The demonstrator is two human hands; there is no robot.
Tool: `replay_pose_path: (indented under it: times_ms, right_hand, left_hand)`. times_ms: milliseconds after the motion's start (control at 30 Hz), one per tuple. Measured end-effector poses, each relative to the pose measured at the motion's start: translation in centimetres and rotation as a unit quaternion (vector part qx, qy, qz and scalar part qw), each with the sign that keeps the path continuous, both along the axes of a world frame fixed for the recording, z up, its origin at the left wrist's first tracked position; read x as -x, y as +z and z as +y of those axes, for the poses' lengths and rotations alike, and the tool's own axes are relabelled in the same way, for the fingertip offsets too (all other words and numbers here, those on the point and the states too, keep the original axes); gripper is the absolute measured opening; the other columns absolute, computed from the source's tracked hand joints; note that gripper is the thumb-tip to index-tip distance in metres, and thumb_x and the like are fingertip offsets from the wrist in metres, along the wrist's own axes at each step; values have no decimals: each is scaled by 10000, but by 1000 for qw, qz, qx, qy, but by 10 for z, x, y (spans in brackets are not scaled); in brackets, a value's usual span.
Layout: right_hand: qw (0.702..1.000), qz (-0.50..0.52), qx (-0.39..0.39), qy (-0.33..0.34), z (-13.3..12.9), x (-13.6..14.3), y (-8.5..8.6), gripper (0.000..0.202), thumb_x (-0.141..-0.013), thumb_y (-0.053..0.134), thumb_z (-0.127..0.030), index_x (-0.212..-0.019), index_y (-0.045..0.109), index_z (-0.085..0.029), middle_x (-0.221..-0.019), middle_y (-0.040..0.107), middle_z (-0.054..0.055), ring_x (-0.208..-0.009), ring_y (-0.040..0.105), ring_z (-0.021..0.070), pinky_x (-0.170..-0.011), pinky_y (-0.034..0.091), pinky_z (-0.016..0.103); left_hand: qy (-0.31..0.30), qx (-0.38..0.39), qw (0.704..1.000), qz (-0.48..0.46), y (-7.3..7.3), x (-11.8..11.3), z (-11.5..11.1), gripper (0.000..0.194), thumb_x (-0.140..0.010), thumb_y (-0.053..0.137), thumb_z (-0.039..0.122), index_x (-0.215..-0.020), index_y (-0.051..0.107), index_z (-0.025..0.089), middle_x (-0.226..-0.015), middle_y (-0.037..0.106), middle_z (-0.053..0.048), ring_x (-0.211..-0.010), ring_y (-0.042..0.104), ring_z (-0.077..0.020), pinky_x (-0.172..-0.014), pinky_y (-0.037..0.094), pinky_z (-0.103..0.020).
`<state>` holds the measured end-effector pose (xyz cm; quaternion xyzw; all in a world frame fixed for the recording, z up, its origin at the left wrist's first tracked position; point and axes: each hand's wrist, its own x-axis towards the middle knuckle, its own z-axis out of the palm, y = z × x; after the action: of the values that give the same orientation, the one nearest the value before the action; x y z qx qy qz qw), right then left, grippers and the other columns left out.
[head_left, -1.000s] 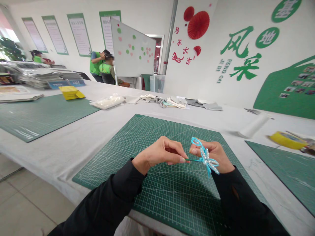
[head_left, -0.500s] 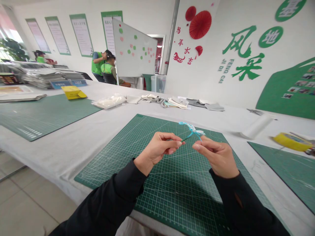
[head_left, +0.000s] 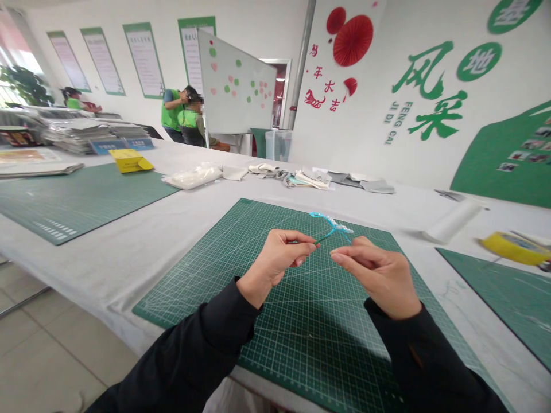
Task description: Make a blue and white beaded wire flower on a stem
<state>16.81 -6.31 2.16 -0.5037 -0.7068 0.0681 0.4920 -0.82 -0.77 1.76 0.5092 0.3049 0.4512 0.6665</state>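
Here, the left fingers (head_left: 306, 248) pinch a green stem (head_left: 318, 242). The right fingers (head_left: 346, 261) nearly meet, hold unclear; a loose pinch could let the beaded ornament (head_left: 334, 225) twist

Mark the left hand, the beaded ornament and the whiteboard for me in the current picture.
Left hand (head_left: 278, 255): head view, on the back of the hand.
Beaded ornament (head_left: 340, 226): head view, on its white beads.
Whiteboard (head_left: 236, 115): head view, on a bare part of its face.

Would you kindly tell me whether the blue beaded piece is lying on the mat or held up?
Held up: the left hand pinches the green stem in its fingers, the blue beaded piece rising from it.
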Motion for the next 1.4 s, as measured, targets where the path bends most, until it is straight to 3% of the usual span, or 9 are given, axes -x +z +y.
replay_pose_path:
  times_ms: [167,300,400,533,633,767,1033,1133,1400]
  right_hand:
    - [976,-164,-142,-32,-1,3,1,90,-818,671,-216,-765,739,-188,-524,407,-26,-581,377,121,-547,340,271]
    - [904,-325,-269,-62,-3,7,3,110,-816,663,-147,-722,717,-166,-549,519,10,-643,388,150,-622,332,320]
    - [856,-404,-314,-71,-6,10,5,125,-822,644,-111,-728,706,-167,-529,524,6,-644,381,160,-636,306,339]
    - [842,-425,-324,-69,-9,11,6,131,-827,631,-90,-745,695,-169,-550,547,4,-656,384,160,-669,318,334]
    - [846,-425,-316,-59,-10,11,4,150,-830,630,-94,-714,682,-175,-540,525,0,-645,360,159,-658,301,333]
    - [862,-418,-284,-46,-8,11,4,171,-848,631,-162,-683,670,-186,-561,517,6,-664,355,162,-676,296,331]
    - [935,-323,-140,37,-3,-3,5,182,-854,639,-279,-696,707,-223,-606,548,7,-699,382,163,-679,280,329]
    - [958,-266,-92,62,0,-9,5,159,-830,670,-290,-688,722,-241,-592,542,-4,-678,398,152,-690,306,329]
    - [993,-76,-1,91,6,-19,2,157,-758,731,-355,-646,735,-245,-508,399,-37,-582,398,125,-562,349,289]
  left_hand:
    - [26,-27,999,39,-3,-2,1,101,-640,695,188,-681,685,97,-413,446,57,-400,345,-46,-428,249,-207]
    - [67,-78,988,115,-8,-3,2,55,-661,654,149,-666,690,109,-475,521,33,-443,418,-69,-475,336,-225]
    - [86,-146,966,196,-10,-3,3,88,-668,621,106,-664,708,110,-616,634,-21,-581,548,-113,-586,423,-249]
    - [65,-259,913,310,-11,-1,2,176,-678,563,68,-672,732,116,-665,657,-40,-626,565,-134,-614,421,-262]
    - [36,-320,876,359,-13,2,2,200,-679,542,66,-650,732,125,-643,640,-32,-597,537,-125,-594,397,-259]
    - [-39,-342,861,375,-15,4,2,205,-671,541,72,-668,738,128,-645,645,-28,-597,543,-121,-569,387,-245]
    - [-213,-351,828,382,-9,8,0,228,-665,561,49,-746,763,116,-721,699,-48,-642,591,-126,-605,426,-230]
    - [-263,-332,834,353,-10,9,1,237,-665,572,45,-774,771,115,-736,702,-48,-652,598,-125,-620,440,-226]
    - [-351,-215,890,196,-6,13,4,90,-697,698,151,-754,767,148,-694,651,-17,-569,531,-82,-541,410,-208]
